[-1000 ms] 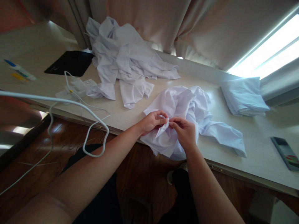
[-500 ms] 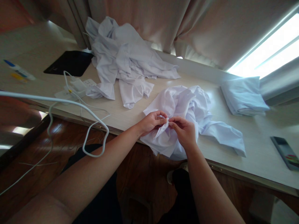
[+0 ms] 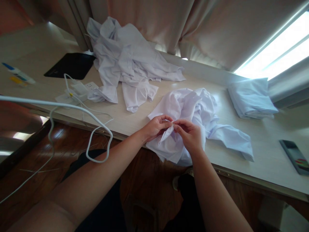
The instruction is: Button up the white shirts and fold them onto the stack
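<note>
A crumpled white shirt point(image 3: 185, 103) lies at the table's front edge, its lower part hanging over. My left hand point(image 3: 158, 127) pinches a fold of it between thumb and fingers. Right against those fingertips, my right hand point(image 3: 188, 132) is closed on the same bit of cloth. Whatever small detail sits between the fingertips is too small to make out. One sleeve of the shirt stretches out to the right over the tabletop.
More white shirts point(image 3: 135, 54) are heaped at the back by the curtain point(image 3: 149, 19). A folded white stack point(image 3: 251, 96) and a phone point(image 3: 294, 156) lie on the right. Leftward are a black mat point(image 3: 70, 66), a power strip point(image 3: 90, 86), pens and a white cable point(image 3: 60, 103) crossing before my left arm.
Both hands keep their pinch on the cloth with their fingertips together. The fingertips have shifted very slightly; the shirt lies almost as before.
</note>
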Action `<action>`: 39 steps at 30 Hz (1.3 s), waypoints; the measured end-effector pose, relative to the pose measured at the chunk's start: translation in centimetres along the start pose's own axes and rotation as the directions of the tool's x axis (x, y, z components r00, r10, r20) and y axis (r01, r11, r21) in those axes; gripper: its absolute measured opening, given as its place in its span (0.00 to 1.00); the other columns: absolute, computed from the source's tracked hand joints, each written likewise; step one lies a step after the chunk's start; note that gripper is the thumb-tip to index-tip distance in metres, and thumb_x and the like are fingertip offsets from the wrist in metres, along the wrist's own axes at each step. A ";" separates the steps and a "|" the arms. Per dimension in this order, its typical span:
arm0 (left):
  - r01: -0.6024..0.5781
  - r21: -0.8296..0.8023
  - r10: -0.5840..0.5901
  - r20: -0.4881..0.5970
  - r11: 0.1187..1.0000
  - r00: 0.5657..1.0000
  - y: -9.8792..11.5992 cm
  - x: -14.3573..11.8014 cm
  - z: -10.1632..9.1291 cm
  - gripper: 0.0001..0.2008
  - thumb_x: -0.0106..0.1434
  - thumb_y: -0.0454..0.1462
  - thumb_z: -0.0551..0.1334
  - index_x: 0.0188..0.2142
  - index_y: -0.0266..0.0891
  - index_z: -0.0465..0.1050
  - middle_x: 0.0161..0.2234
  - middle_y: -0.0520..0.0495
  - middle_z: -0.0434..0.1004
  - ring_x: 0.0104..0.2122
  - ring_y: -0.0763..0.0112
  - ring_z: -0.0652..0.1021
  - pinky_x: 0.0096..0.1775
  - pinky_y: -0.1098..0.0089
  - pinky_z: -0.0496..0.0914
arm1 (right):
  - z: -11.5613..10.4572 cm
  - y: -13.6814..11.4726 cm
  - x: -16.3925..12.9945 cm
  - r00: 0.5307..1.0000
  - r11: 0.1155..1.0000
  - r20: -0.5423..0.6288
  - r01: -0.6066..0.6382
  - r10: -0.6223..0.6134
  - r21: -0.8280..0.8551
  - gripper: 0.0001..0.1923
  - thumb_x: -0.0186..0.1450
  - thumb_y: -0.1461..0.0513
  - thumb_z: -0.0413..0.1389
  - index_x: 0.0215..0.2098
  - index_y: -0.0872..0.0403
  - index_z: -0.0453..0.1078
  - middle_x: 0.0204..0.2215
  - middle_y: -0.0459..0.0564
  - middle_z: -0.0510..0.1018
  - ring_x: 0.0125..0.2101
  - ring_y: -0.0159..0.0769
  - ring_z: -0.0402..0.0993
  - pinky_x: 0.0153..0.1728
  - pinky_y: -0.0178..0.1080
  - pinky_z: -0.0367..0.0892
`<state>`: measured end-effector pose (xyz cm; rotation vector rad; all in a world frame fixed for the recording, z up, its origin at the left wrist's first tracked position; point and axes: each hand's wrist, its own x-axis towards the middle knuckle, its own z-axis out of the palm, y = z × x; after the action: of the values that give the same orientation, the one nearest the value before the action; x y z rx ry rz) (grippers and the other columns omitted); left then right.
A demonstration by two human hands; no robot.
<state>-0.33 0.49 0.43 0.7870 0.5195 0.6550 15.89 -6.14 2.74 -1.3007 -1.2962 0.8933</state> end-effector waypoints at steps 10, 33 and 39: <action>-0.036 0.059 0.042 -0.098 0.998 0.994 -0.3 0.6 0.6 0.17 0.54 0.40 0.73 0.40 0.36 0.73 0.30 0.50 0.75 0.26 0.78 0.74 0.30 0.75 0.68 | -0.4 1.5 0.2 0.997 0.993 -0.075 -0.008 -0.001 -0.120 0.09 0.64 0.55 0.60 0.38 0.50 0.76 0.33 0.48 0.80 0.31 0.35 0.75 0.35 0.38 0.70; -0.306 0.777 0.434 0.048 0.550 0.900 -0.2 -0.7 0.2 0.07 0.65 0.36 0.60 0.43 0.40 0.72 0.33 0.50 0.77 0.34 0.71 0.78 0.40 0.70 0.71 | 0.9 1.8 0.4 0.996 0.927 0.086 0.021 0.012 -0.375 0.10 0.71 0.58 0.48 0.31 0.50 0.63 0.20 0.41 0.67 0.23 0.32 0.64 0.27 0.36 0.57; -0.311 0.788 0.447 0.052 0.531 0.893 -0.3 -0.6 0.0 0.09 0.65 0.35 0.60 0.45 0.41 0.71 0.33 0.50 0.77 0.34 0.70 0.78 0.40 0.70 0.71 | 0.9 1.5 0.4 0.994 0.921 0.103 0.061 -0.023 -0.385 0.08 0.70 0.59 0.49 0.32 0.50 0.64 0.23 0.42 0.67 0.24 0.32 0.64 0.28 0.36 0.57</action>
<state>-0.62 -0.11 0.35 1.7462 0.8109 0.9145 15.35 -5.37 1.16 -1.5409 -1.6304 0.6956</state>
